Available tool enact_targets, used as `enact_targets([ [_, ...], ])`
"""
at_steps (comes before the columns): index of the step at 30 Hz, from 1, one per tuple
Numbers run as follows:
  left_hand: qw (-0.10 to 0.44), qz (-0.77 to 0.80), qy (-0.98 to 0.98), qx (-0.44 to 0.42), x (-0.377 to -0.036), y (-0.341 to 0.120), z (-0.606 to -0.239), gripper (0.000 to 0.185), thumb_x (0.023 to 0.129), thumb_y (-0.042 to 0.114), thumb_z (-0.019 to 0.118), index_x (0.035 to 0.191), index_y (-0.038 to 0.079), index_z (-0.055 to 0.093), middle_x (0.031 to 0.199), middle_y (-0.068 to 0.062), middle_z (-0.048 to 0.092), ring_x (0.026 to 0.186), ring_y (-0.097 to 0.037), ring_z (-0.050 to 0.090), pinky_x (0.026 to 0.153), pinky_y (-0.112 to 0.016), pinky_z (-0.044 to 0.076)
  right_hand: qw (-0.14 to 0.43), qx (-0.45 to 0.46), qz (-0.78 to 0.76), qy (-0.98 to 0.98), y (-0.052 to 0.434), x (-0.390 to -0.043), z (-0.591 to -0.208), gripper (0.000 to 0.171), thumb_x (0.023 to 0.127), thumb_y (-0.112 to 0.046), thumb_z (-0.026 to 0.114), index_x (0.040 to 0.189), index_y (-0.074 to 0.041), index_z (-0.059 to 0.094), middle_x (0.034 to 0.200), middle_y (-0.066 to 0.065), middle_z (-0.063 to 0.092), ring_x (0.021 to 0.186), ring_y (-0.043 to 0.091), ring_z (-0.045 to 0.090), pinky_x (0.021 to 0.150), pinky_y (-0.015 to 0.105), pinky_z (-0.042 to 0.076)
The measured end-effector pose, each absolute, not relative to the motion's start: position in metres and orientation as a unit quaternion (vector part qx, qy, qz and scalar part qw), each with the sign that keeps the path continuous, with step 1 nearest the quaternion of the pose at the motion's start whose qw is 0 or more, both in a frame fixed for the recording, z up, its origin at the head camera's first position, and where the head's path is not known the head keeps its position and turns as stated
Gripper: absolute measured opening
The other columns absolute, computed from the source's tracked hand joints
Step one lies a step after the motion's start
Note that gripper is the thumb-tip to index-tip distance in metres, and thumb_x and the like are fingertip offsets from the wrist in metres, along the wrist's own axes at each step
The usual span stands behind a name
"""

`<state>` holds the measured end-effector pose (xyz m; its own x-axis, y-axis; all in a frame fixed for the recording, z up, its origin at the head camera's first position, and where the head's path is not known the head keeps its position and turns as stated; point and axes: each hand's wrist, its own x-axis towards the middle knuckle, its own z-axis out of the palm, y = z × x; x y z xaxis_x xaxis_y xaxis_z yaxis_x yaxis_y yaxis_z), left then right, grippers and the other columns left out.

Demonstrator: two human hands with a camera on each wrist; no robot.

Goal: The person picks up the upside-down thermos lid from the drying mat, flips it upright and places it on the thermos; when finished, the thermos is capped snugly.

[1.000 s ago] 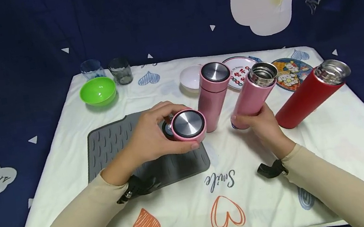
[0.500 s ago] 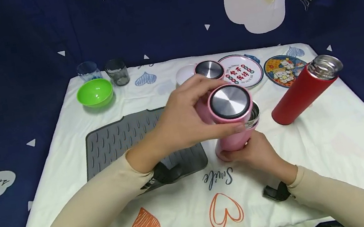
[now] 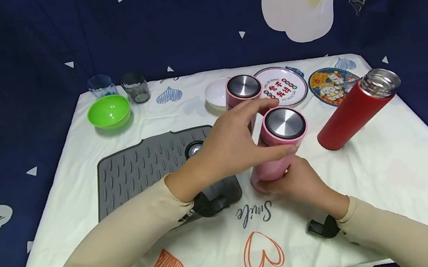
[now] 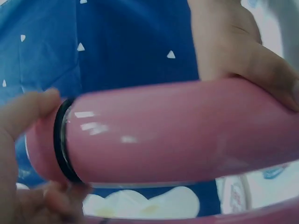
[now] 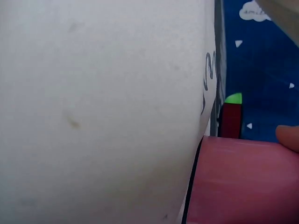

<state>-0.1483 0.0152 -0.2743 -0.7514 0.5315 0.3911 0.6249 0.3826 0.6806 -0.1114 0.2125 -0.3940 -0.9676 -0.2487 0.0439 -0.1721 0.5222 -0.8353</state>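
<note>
In the head view my left hand [image 3: 229, 142] holds a pink lid [image 3: 285, 122] with a brushed-steel top by its sides, thumb in front and fingers behind. Under it stands a pink thermos bottle [image 3: 271, 170], tilted a little, its lower body gripped by my right hand [image 3: 305, 184]. The left wrist view has the lid [image 4: 41, 151] on the bottle's mouth, a black ring between lid and body; whether it is screwed down cannot be told. Only the bottle's lower end [image 5: 247, 182] and a fingertip show in the right wrist view.
Behind my left hand stands another pink bottle [image 3: 243, 87] with its lid on. An uncapped red bottle [image 3: 353, 116] is at the right. A round dark-rimmed lid [image 3: 193, 148] lies on the grey mat [image 3: 133, 174]. Bowls, glasses and plates line the back.
My right hand has brought the pink bottle left and nearer. My left hand has moved right, off the mat, and set the lid over the bottle's mouth.
</note>
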Motion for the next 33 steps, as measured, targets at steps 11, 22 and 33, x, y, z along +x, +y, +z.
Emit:
enact_targets([
  [11, 0.016, -0.483, -0.801, -0.353, -0.144, 0.023, -0.287, 0.082, 0.067, 0.039, 0.087, 0.135, 0.019, 0.047, 0.11, 0.01, 0.057, 0.074, -0.004, 0.047, 0.068, -0.021, 0.042, 0.041, -0.156, -0.494, 0.854, 0.214, -0.109, -0.392, 0.064, 0.07, -0.025, 0.091, 0.123, -0.016, 0.058, 0.11, -0.007, 0.063, 0.098, 0.011, 0.058, 0.087, 0.023, 0.046],
  [22, 0.017, -0.507, -0.784, -0.358, -0.15, 0.02, -0.293, 0.08, 0.065, 0.033, 0.088, 0.131, 0.017, 0.045, 0.123, 0.011, 0.052, 0.071, -0.005, 0.05, 0.071, -0.025, 0.045, 0.052, -0.175, -0.5, 0.847, 0.21, -0.12, -0.392, 0.059, 0.069, -0.024, 0.091, 0.119, -0.018, 0.061, 0.107, -0.008, 0.064, 0.096, 0.011, 0.058, 0.085, 0.024, 0.047],
  [33, 0.092, -0.451, -0.813, -0.357, -0.143, 0.027, -0.293, 0.085, 0.064, 0.046, 0.085, 0.135, 0.017, 0.047, 0.125, 0.011, 0.054, 0.103, 0.004, 0.05, 0.085, -0.019, 0.042, 0.068, -0.15, -0.483, 0.86, 0.201, -0.109, -0.366, 0.06, 0.071, -0.012, 0.089, 0.122, -0.006, 0.056, 0.113, 0.001, 0.06, 0.1, 0.016, 0.055, 0.086, 0.023, 0.045],
])
